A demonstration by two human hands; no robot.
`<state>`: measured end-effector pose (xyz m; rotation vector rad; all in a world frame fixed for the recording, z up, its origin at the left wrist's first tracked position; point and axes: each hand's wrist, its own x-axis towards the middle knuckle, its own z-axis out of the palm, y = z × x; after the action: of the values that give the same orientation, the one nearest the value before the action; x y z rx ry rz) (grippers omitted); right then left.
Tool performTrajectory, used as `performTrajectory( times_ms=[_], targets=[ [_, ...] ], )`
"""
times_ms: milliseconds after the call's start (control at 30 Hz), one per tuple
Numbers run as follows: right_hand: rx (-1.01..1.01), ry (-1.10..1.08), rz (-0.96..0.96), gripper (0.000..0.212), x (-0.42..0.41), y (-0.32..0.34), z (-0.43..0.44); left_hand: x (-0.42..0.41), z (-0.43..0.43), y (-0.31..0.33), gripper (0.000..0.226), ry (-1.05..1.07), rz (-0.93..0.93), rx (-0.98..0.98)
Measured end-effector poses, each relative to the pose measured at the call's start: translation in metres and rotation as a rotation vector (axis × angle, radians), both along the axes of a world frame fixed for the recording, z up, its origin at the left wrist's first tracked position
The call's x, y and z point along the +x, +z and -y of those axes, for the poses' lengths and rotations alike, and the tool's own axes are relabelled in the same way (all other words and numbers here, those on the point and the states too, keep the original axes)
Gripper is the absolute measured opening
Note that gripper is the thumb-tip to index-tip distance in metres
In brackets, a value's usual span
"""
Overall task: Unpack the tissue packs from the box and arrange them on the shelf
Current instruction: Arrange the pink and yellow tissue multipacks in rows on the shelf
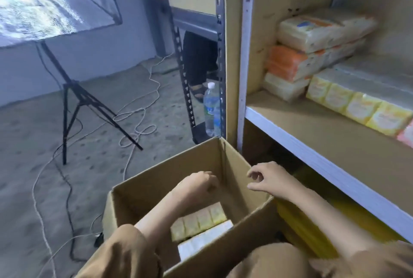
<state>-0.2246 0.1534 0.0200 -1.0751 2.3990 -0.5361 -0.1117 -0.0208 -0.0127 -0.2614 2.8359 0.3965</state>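
An open cardboard box (156,179) stands on the floor in front of me. At its bottom lie a yellow tissue pack (199,220) and a white tissue pack (201,242). My left hand (197,185) hangs inside the box above the packs, fingers curled, holding nothing that I can see. My right hand (268,178) hovers over the box's right rim, fingers loosely apart and empty. On the shelf board (312,130) to the right sit a stack of orange and white tissue packs (308,54) and a row of yellow tissue packs (357,103).
A water bottle (211,110) stands by the metal shelf post (220,54). A tripod stand (73,98) with a screen and loose cables (134,121) occupy the floor on the left. Yellow packaging (312,228) lies under the shelf. Someone's leg and sandal (199,67) show behind the rack.
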Motion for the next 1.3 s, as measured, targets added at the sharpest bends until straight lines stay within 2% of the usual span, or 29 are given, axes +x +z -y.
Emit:
performTrajectory(
  times_ms=[267, 600, 733, 833, 900, 1100, 1200, 1300],
  targets=[
    [0.263, 0.120, 0.095, 0.036, -0.004, -0.083, 0.078, 0.022, 0.067, -0.105, 0.037, 0.236, 0.270, 0.054],
    [0.627, 0.228, 0.200, 0.031, -0.024, -0.201, 0.145, 0.014, 0.095, -0.227, 0.052, 0.419, 0.514, 0.182],
    [0.719, 0.300, 0.248, 0.034, -0.015, -0.248, 0.158, 0.005, 0.093, -0.256, 0.065, 0.411, 0.542, 0.217],
    [0.769, 0.297, 0.280, 0.045, -0.014, -0.276, 0.162, 0.006, 0.089, -0.273, 0.072, 0.422, 0.548, 0.270],
    [0.793, 0.303, 0.311, 0.049, -0.014, -0.287, 0.163, 0.008, 0.091, -0.279, 0.070, 0.444, 0.519, 0.307],
    [0.771, 0.354, 0.348, 0.037, -0.012, -0.302, 0.159, 0.024, 0.113, -0.287, 0.062, 0.640, 0.437, 0.374],
    [0.763, 0.417, 0.311, 0.044, -0.010, -0.300, 0.161, 0.027, 0.122, -0.285, 0.059, 0.681, 0.402, 0.382],
    [0.837, 0.548, 0.249, 0.059, 0.000, -0.305, 0.161, 0.028, 0.123, -0.281, 0.061, 0.608, 0.388, 0.336]
  ],
)
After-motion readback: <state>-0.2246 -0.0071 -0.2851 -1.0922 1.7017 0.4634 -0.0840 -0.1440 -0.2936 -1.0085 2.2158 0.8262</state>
